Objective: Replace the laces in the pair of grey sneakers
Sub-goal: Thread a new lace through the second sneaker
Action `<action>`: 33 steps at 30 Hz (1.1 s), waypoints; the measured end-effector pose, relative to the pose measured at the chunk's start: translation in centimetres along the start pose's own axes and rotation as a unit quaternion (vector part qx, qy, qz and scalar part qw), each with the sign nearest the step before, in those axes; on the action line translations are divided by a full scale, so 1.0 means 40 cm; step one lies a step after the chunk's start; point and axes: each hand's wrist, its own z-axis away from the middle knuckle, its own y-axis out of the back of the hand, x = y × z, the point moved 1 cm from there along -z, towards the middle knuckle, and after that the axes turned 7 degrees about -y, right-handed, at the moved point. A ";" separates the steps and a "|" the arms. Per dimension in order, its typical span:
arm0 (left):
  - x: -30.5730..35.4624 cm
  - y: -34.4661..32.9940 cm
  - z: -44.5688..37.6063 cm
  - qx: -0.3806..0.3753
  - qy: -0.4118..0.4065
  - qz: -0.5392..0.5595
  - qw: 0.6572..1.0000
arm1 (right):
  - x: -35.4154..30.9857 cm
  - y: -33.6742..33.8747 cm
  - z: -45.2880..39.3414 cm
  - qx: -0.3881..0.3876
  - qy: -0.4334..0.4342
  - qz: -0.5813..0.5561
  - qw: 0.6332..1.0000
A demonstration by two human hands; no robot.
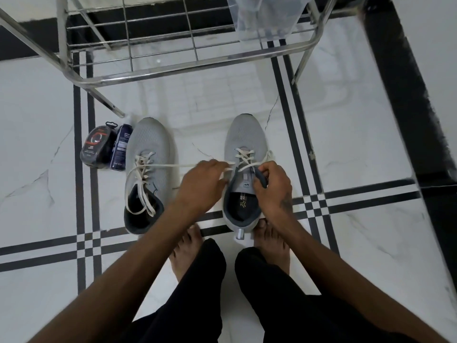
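Two grey sneakers stand on the white floor, toes pointing away from me. The left sneaker [148,154] has loose white laces hanging into its opening. The right sneaker [244,142] is laced with a white lace [243,154] through its upper eyelets. My left hand [205,179] pinches a strand of that lace, which stretches left to the other shoe. My right hand [272,184] grips the right sneaker's dark collar beside the tongue.
Two dark packages [99,147] lie on the floor to the left of the left sneaker. A steel wire rack [173,68] stands just beyond the shoes. My bare feet [188,251] sit close behind the heels. A black band [405,90] runs along the right.
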 end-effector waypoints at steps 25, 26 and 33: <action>0.076 0.151 0.013 0.101 0.231 0.696 0.672 | -0.107 0.108 0.084 -0.208 0.048 -0.179 0.960; 0.086 0.151 -0.007 0.113 0.232 0.716 0.648 | -0.130 0.116 0.107 -0.306 0.050 -0.203 0.929; 0.040 0.124 -0.050 0.238 0.278 0.670 0.645 | -0.146 0.146 0.117 -0.340 -0.049 -0.284 0.895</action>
